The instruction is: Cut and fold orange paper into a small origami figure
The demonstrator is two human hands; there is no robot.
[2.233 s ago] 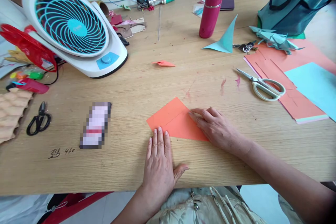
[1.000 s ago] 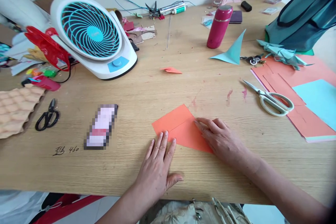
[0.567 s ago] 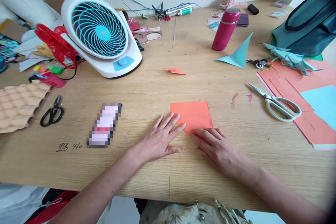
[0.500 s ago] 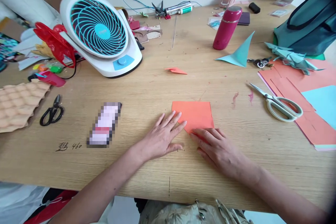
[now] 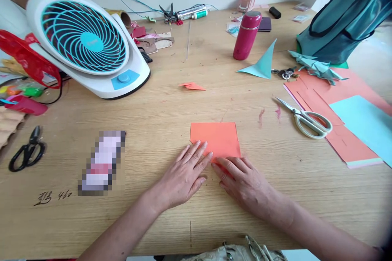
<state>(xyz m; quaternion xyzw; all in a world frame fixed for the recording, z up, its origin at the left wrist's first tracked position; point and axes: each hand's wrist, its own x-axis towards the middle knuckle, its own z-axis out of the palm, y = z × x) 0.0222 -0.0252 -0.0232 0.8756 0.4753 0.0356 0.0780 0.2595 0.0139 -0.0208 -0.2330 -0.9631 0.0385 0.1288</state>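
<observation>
A folded piece of orange paper (image 5: 216, 136) lies flat on the table in front of me. My left hand (image 5: 186, 173) rests with spread, outstretched fingers on its lower left part. At the lower edge, my right hand (image 5: 240, 179) has its fingers bent and held close together, pressing on the paper and covering its lower right part. What lies beneath those fingertips is hidden. Beyond the sheet sits a small folded orange paper piece (image 5: 192, 86), apart from both hands.
White-handled scissors (image 5: 309, 120) lie on the right by stacked coloured paper (image 5: 357, 144). Behind them are a teal folded figure (image 5: 318, 67), a teal bag (image 5: 337, 28) and a magenta bottle (image 5: 246, 36). Leftward are a fan (image 5: 92, 45), a blurred phone (image 5: 102, 161) and black scissors (image 5: 29, 151).
My view has turned, so most things on the table appear farther left. Both hands keep nearly the same places on the orange paper.
</observation>
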